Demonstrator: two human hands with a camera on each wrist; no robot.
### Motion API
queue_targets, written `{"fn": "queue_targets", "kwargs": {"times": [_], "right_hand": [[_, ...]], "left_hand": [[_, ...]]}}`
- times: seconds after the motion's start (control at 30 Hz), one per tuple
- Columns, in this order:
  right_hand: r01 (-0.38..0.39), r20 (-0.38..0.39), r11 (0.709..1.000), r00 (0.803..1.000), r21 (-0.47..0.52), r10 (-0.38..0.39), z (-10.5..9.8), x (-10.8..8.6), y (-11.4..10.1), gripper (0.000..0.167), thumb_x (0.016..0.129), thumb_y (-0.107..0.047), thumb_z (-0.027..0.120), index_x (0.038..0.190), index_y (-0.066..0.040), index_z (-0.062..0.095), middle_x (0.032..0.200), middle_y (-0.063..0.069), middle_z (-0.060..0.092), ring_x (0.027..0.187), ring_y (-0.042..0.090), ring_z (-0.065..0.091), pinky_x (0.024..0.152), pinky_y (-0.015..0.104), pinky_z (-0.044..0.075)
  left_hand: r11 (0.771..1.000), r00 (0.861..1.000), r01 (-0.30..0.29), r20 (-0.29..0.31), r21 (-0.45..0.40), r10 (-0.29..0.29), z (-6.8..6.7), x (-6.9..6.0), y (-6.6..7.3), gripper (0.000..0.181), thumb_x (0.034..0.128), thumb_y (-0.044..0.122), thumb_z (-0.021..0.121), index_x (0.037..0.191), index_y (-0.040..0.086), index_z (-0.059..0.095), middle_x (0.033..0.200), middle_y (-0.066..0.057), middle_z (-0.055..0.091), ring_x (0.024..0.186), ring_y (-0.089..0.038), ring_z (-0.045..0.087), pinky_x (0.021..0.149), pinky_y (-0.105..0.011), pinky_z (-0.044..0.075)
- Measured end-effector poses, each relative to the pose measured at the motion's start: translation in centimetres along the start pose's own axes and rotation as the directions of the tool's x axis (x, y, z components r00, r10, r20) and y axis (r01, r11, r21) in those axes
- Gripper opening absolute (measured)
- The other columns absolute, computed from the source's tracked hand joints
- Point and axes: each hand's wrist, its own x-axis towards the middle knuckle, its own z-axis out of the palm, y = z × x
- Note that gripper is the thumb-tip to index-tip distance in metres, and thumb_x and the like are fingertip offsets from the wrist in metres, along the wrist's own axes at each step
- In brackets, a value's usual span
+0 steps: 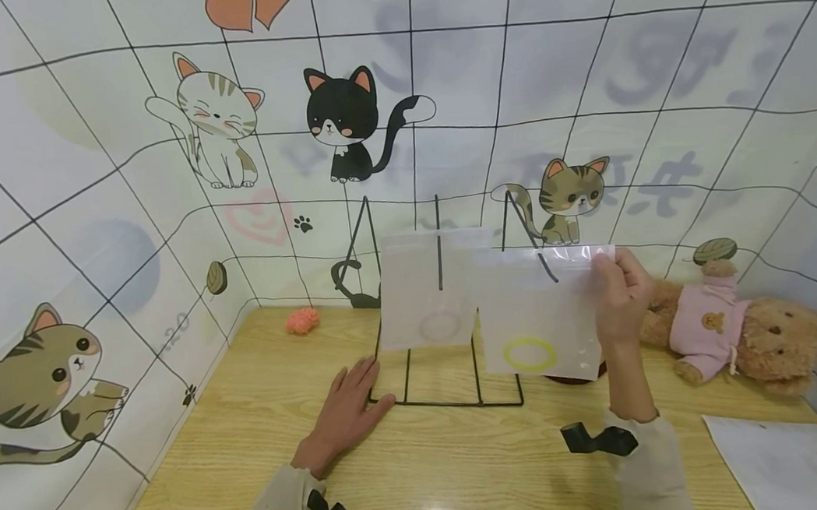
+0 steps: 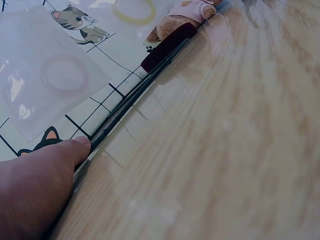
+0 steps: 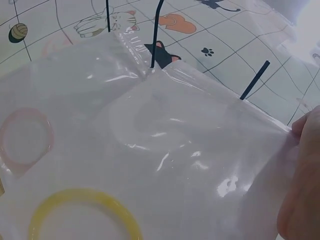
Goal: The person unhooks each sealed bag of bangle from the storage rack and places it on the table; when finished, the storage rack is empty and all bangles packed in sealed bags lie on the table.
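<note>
On the worktop (image 1: 463, 458) in the head view stands a black wire stand (image 1: 453, 403). The left hand (image 1: 344, 411) lies flat beside the base's left side, fingers straight, thumb held apart. The right hand (image 1: 622, 300) pinches the upper right corner of the yellow-ring bag (image 1: 545, 301), held up before the stand's right part. The pink-ring bag (image 1: 413, 278) hangs at the stand, to its left. A teddy (image 1: 711, 330) lies at right, near a paper sheet (image 1: 786, 458); a coral pom-pom (image 1: 302, 321) sits at back left.

In the left wrist view, the left thumb touches the base bar; a dark red thing (image 2: 170, 47) lies beyond.

In the right wrist view, a prong (image 3: 256, 80) meets the yellow-ring bag's top edge; whether it passes through cannot be told.
</note>
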Motion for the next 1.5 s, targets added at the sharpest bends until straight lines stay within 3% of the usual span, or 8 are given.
{"fn": "queue_targets", "kwargs": {"times": [0.6,0.9,1.07,1.17,1.5], "right_hand": [[0.134,0.008,0.991,0.991,0.019,-0.134,-0.1,0.0,-0.6,0.033,0.088,0.007,0.053,0.063,-0.013,0.060,0.059,-0.012,0.053,0.058,0.002,0.040,0.057,0.017,0.028],[0.178,0.005,0.980,0.984,0.089,-0.179,-0.3,0.1,-0.5,0.027,0.086,0.009,0.053,0.060,0.000,0.055,0.058,-0.009,0.056,0.056,0.003,0.043,0.053,0.016,0.029],[0.198,0.001,0.980,0.980,0.035,-0.198,-0.5,0.0,-0.9,0.028,0.086,0.010,0.053,0.058,0.006,0.049,0.055,-0.011,0.050,0.053,0.002,0.041,0.051,0.016,0.029],[0.216,-0.009,0.976,0.976,0.003,-0.216,-0.6,0.0,-1.0,0.029,0.085,0.010,0.053,0.057,0.005,0.047,0.053,-0.013,0.045,0.051,0.001,0.038,0.049,0.016,0.027],[0.247,-0.039,0.964,0.969,0.099,-0.244,-0.6,0.0,-1.6,0.028,0.080,0.013,0.052,0.055,0.001,0.052,0.053,-0.011,0.047,0.050,0.001,0.035,0.049,0.017,0.023]], "left_hand": [[1.000,1.000,-0.004,-0.004,-0.009,0.004,-0.4,0.1,0.3,0.074,0.0993,0.050,0.054,0.154,0.004,0.037,0.160,-0.012,0.037,0.150,-0.029,0.031,0.123,-0.056,0.018],[1.000,1.000,-0.007,-0.004,-0.001,0.007,-0.4,0.1,0.3,0.073,0.0995,0.050,0.054,0.154,0.003,0.037,0.160,-0.012,0.037,0.150,-0.029,0.031,0.123,-0.056,0.018],[1.000,1.000,-0.006,0.003,0.003,0.006,-0.4,0.0,0.3,0.073,0.0996,0.050,0.053,0.154,0.003,0.037,0.160,-0.012,0.036,0.151,-0.029,0.031,0.123,-0.056,0.018],[1.000,1.000,-0.004,0.002,0.003,0.004,-0.3,0.1,0.2,0.073,0.0996,0.050,0.053,0.154,0.004,0.037,0.160,-0.011,0.036,0.151,-0.029,0.030,0.123,-0.056,0.018],[1.000,1.000,0.004,-0.003,-0.002,-0.004,-0.2,0.0,0.2,0.074,0.0995,0.052,0.053,0.154,0.004,0.038,0.160,-0.011,0.037,0.151,-0.028,0.030,0.123,-0.055,0.017]]}}
